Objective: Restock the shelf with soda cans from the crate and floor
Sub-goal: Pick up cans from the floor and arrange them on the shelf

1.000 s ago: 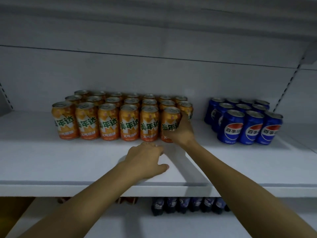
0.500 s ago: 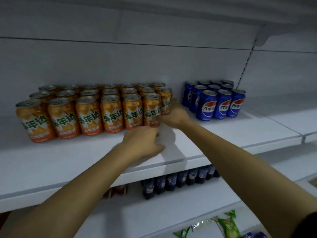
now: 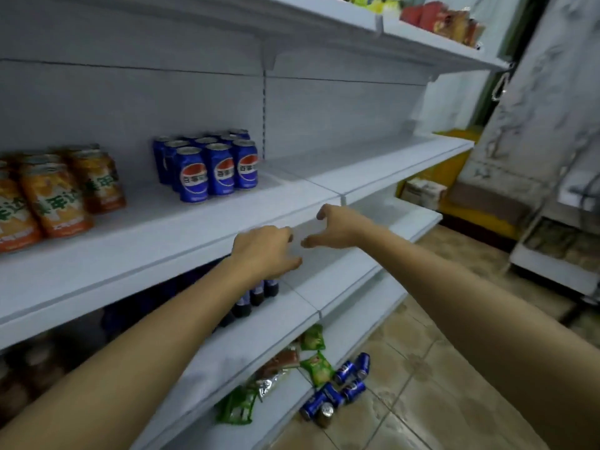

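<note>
Orange soda cans (image 3: 55, 196) stand in rows at the left of the white shelf (image 3: 136, 251). A block of blue cola cans (image 3: 211, 164) stands to their right. Several more blue cans (image 3: 337, 388) lie loose on the tiled floor by the shelf's foot. My left hand (image 3: 264, 251) hovers in front of the shelf's front edge, fingers loosely curled, holding nothing. My right hand (image 3: 337, 227) hangs just right of it, thumb and fingers spread apart and empty. Both hands are away from every can.
Dark bottles (image 3: 256, 295) stand on the shelf below. Green snack bags (image 3: 316, 368) lie on the lowest shelf. Packaged goods (image 3: 441, 21) sit on the top shelf at the right. A yellow unit (image 3: 454, 177) and a white rack (image 3: 558, 254) stand further right.
My right hand let go of the orange can and both hands drew back off the shelf to the right. The view swung right, revealing the floor cans.
</note>
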Motion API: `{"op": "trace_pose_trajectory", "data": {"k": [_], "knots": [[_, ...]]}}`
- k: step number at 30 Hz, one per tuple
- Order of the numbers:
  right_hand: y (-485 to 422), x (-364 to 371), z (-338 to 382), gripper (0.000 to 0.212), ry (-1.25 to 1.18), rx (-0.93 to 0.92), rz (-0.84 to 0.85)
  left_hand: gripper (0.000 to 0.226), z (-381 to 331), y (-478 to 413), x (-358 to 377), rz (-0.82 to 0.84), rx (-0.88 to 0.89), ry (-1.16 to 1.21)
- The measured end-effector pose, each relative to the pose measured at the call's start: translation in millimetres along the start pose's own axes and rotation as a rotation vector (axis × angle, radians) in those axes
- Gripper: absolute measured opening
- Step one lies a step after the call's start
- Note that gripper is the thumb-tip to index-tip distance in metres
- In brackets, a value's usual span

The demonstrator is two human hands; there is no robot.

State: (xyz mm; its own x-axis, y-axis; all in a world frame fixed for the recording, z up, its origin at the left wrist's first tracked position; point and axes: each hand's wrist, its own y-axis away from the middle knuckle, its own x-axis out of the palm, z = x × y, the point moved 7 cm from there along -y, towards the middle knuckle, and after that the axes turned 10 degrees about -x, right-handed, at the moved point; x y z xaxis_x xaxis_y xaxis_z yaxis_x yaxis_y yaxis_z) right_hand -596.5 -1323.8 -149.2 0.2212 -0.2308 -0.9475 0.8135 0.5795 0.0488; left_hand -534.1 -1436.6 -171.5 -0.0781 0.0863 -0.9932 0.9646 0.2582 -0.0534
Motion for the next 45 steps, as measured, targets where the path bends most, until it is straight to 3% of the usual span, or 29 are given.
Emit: {"op": "trace_pose_trajectory", "data": {"k": [5,9,15,18,22,31,36,40,45], "knots": [[78.8,26.6,-129.5,0.078,0.068,0.146,0.065,0.053,-116.4,11.7,90.8,0.085,0.109,0.007],[129.6,78.1,-206.2,0.078,0.053,0.230,0.150,0.051,-166.2,34.8,164.8,0.206,0.142,0.025],[180.3,196.5,-258.4,0.074,-0.042,0.319,0.376,0.047,-170.4,69.3,271.8,0.433,0.136,-0.099],[184.0,242.7,-272.6,0.082,-0.112,0.344,0.479,0.043,-155.7,71.3,319.0,0.574,0.102,-0.155],[170.6,284.4,-294.2,0.075,-0.191,0.400,0.569,0.050,-145.5,46.2,363.1,0.683,0.088,-0.170],[107.8,393.9,-348.3,0.065,-0.555,0.710,0.619,0.043,-138.5,-44.0,475.8,0.904,0.077,-0.086],[75.1,483.7,-392.4,0.065,-0.744,0.845,0.565,0.059,-137.4,-72.6,575.8,1.037,0.034,-0.074],[56.9,579.0,-436.4,0.061,-0.942,0.995,0.520,0.059,-149.0,-90.4,677.5,1.056,0.047,-0.079],[26.9,713.6,-504.3,0.053,-0.920,0.991,0.498,0.048,-160.3,-112.1,820.4,0.963,-0.005,0.023]]}}
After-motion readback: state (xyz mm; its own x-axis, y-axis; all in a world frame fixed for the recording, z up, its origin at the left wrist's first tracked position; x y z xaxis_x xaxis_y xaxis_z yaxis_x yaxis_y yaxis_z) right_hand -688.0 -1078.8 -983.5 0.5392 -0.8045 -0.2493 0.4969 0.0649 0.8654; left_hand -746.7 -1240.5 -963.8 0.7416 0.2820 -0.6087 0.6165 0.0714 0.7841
